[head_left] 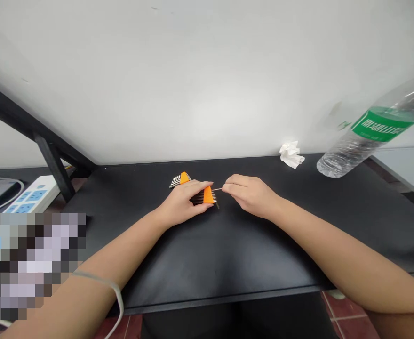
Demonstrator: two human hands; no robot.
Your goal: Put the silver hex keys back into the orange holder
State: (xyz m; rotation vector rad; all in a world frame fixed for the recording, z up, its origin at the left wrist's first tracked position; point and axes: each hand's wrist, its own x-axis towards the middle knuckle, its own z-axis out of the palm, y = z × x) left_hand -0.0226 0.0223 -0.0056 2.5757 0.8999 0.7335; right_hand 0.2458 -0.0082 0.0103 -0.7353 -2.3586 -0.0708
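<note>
On the black tabletop (pixel 179 263), my left hand (pixel 184 202) grips an orange holder (pixel 208 195) with several thin metal keys through it, fingers above and thumb below. Just to its right, my right hand (pixel 251 194) is closed, with thumb and fingertips pinching the end of a thin metal key (pixel 217 189) that reaches to the holder. A second orange holder (pixel 184 178) with several silver keys lies behind my left hand, partly covered by it.
Crumpled white tissue (pixel 291 154) and a large clear bottle (pixel 369 129) with a green label are at the back right. A power strip (pixel 34 193) and a black metal frame (pixel 51 160) are on the left. A pale wall stands behind.
</note>
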